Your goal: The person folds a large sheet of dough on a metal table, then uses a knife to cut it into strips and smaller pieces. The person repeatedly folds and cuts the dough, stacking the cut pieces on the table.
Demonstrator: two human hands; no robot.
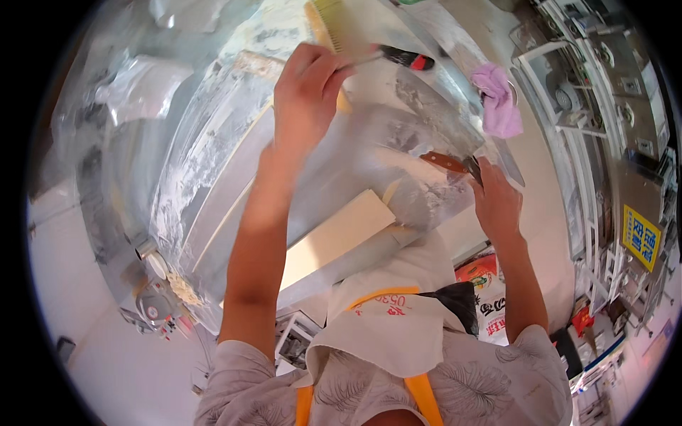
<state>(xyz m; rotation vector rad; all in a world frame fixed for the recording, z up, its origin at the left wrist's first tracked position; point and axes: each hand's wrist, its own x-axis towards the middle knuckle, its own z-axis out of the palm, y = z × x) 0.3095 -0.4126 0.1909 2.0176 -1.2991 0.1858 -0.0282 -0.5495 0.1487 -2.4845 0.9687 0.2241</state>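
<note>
My left hand is raised over the floured worktop, its fingers pinching the thin shaft of a tool with a black-and-red handle; blur hides the details. Just beyond it lies a wooden-backed brush with pale bristles. At the right, the fingers of my right hand close on a dark handle. A riveted brown wooden handle touches or passes close by it; which blade belongs to which handle I cannot tell. In front of my apron rests a long, pale rectangular slab, seemingly folded dough.
A pink cloth lies beyond my right hand. Clear plastic sheeting is at the far left. A machine stands by the left table corner, near pale scraps. White metal racks line the right; printed sacks stand below.
</note>
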